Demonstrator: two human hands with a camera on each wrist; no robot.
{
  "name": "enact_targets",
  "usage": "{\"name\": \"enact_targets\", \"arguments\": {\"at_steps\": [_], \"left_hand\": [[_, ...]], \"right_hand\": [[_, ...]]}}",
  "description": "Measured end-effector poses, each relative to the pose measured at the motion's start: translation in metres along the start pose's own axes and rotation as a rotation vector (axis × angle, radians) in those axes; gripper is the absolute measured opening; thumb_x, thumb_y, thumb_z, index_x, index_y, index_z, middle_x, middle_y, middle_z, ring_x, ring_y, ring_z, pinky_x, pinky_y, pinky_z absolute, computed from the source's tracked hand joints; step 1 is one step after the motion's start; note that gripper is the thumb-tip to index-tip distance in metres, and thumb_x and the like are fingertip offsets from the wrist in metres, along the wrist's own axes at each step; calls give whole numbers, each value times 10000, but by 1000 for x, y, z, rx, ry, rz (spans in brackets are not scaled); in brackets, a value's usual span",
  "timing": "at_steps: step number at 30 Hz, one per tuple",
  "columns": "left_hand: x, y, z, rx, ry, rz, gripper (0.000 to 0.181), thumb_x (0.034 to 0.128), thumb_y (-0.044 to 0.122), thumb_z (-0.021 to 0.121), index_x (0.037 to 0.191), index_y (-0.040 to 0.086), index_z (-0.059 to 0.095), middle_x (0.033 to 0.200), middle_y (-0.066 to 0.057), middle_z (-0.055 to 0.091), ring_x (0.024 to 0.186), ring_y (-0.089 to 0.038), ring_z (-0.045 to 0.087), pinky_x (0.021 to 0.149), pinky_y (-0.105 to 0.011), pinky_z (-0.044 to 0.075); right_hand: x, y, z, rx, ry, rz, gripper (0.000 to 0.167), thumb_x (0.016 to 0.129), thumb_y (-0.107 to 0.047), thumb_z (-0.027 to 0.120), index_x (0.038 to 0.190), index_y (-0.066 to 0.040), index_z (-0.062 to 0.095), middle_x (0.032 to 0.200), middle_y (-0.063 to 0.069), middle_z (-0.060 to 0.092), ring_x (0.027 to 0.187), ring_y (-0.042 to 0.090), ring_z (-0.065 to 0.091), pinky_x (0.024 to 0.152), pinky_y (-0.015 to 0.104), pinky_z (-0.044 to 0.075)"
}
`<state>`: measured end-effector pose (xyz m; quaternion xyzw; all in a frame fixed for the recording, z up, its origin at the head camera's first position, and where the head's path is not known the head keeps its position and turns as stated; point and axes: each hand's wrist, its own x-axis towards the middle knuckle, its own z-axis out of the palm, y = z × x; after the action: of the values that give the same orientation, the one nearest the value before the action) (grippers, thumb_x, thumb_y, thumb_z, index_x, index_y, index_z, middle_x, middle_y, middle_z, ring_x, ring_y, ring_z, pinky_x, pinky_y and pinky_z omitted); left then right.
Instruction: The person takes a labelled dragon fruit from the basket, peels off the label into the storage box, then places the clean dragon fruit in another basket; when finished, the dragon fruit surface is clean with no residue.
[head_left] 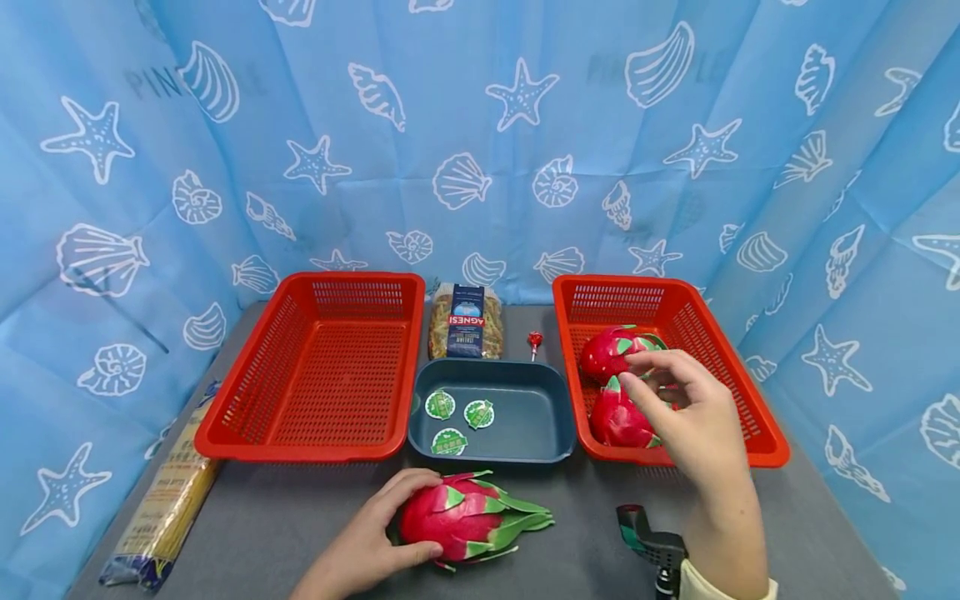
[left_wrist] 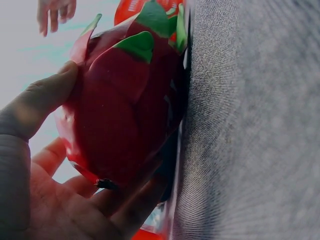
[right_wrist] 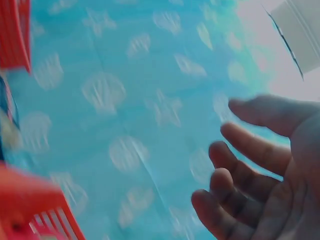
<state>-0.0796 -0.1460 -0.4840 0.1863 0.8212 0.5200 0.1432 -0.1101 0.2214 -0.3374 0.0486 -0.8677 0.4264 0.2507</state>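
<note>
My left hand (head_left: 378, 529) grips a pink dragon fruit (head_left: 453, 517) with green leaf tips, lying on the grey table at the front. In the left wrist view the thumb presses one side of the dragon fruit (left_wrist: 117, 115) and the fingers curl under its other end. Above the right red basket (head_left: 611, 454) hovers my right hand (head_left: 693, 417), fingers loosely bent and holding nothing. Two more dragon fruits, one farther back (head_left: 603, 354) and one nearer (head_left: 618, 417), lie in that basket, partly hidden by the hand. The right wrist view shows the right hand (right_wrist: 260, 180) empty.
A second red basket (head_left: 300, 452) stands at left. Between the baskets sits a dark blue tray (head_left: 525, 408) with three round green stickers (head_left: 448, 442). Behind it are a pasta bag (head_left: 467, 321) and a lollipop (head_left: 535, 340). A spaghetti pack (head_left: 168, 500) lies far left; a black device (head_left: 652, 537) stands front right.
</note>
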Motion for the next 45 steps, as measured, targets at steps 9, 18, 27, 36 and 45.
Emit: {"name": "enact_targets", "arguments": {"at_steps": [9, 18, 27, 36, 45], "left_hand": [[-2, 1, 5, -143, -50, -36, 623, 876, 323, 827, 1396, 323, 483, 1472, 5, 468, 1325, -345, 424, 909, -314, 531], [-2, -1, 5, -127, -56, -15, 597, 878, 346, 816, 1396, 374, 521, 1413, 12, 467, 1312, -350, 405, 843, -305, 559], [-5, 6, -1, -261, -12, -19, 599, 861, 256, 844, 1388, 321, 567, 1431, -12, 490, 1314, -377, 422, 870, -332, 570], [9, 50, -23, -480, -7, 332, 618, 887, 35, 769, 1434, 71, 484, 1491, -161, 462, 1305, -322, 515, 887, -458, 573], [58, 131, -37, -499, 139, 519, 678, 887, 51, 788, 1469, 63, 441, 1512, -153, 423, 1358, -378, 439, 913, -477, 557]], "right_hand": [[-5, 52, -62, 98, 97, 134, 304, 930, 13, 725, 1232, 17, 697, 1085, -100, 664, 891, 36, 622, 761, 78, 488], [-18, 112, -100, -74, 93, 375, 317, 970, -199, 733, 1285, -159, 713, 1034, -295, 563, 859, -20, 522, 579, 137, 433], [-30, 171, -109, -117, -45, 485, 355, 979, -338, 717, 1327, -269, 694, 1006, -192, 526, 789, 6, 472, 590, 192, 397], [-31, 199, -91, 580, -17, 432, 420, 986, 33, 632, 1234, -288, 738, 1011, -180, 714, 855, -3, 699, 719, 110, 524], [-31, 206, -87, 701, -81, 415, 426, 1016, 35, 569, 1263, -274, 727, 1100, -146, 709, 899, 46, 710, 729, 176, 564]]}}
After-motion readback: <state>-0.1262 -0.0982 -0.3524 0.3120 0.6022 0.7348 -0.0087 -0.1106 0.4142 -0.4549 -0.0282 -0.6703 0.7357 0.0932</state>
